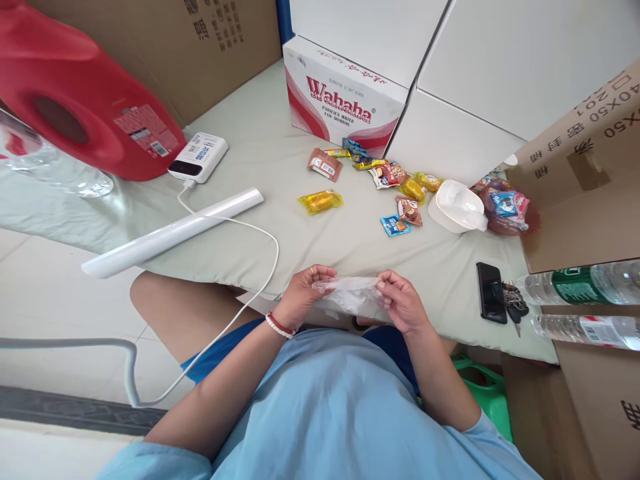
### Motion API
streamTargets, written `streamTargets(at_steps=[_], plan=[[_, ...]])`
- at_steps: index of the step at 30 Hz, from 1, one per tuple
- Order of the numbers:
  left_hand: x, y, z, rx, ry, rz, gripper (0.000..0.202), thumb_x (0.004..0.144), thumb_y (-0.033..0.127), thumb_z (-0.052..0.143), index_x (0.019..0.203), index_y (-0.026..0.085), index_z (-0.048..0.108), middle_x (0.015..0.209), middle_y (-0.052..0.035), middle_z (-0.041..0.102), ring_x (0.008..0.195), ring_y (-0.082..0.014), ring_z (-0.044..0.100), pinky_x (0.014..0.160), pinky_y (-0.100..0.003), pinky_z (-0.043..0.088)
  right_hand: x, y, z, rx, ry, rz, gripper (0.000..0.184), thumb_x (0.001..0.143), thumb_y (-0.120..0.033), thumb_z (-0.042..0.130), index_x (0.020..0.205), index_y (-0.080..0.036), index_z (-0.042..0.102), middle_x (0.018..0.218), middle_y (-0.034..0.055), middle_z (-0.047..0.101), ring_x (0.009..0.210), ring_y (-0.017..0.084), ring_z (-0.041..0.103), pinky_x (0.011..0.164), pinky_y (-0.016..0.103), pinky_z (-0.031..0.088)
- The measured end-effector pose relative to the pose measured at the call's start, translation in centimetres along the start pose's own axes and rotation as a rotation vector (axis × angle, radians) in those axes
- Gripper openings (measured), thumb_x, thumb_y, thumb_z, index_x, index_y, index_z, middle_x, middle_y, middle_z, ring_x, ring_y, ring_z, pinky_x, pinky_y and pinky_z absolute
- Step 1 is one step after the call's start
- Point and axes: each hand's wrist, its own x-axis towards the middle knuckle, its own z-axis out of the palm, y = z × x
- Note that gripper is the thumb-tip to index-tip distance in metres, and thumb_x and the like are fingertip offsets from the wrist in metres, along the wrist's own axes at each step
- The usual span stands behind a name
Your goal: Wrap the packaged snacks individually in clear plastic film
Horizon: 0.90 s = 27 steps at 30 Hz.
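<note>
Thin clear plastic [353, 295] held between two hands at the counter's [345, 240] near edge

A red jug [100, 100] stands far left, then a white tube [173, 233]; the left hand [305, 297] pinches one end of the plastic in its fingers, the right hand [404, 301] likewise grips the other end; farther right sit a white container [445, 208] and a black phone [490, 293]

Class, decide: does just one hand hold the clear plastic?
No, the left hand and the right hand both pinch the plastic, one at each end.
</note>
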Motion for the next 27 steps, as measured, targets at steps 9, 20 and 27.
streamTargets(at_steps=[9,20,27], plan=[[-0.6,1.0,-0.8,0.023,0.093,0.017,0.054,0.072,0.066,0.081,0.082,0.018,0.061,0.073,0.001,0.062,0.057,-0.0093,0.056,0.05,-0.021,0.04,-0.4,-0.8,-1.9,0.249,0.053,0.006,0.021,0.074,-0.031,0.078,0.083,-0.021,0.062,0.062,-0.0045,0.052,0.052,0.009,0.043,0.051,0.021,0.038],[-0.5,-0.3,5.4,-0.136,-0.307,-0.067,0.074,0.057,0.036,0.098,0.12,0.021,0.061,0.104,-0.005,0.071,0.09,-0.0178,0.069,0.086,-0.034,0.055,-1.3,-1.0,-0.6,0.153,-0.047,-0.005,0.033,0.068,-0.044,0.072,0.075,-0.024,0.048,0.063,-0.002,0.048,0.055,0.014,0.042,0.053,0.027,0.036],[0.9,1.4,0.6,-0.278,0.001,-0.031,0.045,0.054,0.023,0.097,0.091,0.017,0.072,0.079,0.0015,0.068,0.073,-0.0094,0.062,0.072,-0.023,0.05,-1.8,-2.4,-4.9,0.149,0.214,-0.098,0.03,0.073,-0.044,0.069,0.08,-0.026,0.046,0.062,-0.0054,0.034,0.052,0.014,0.036,0.049,0.026,0.035]])
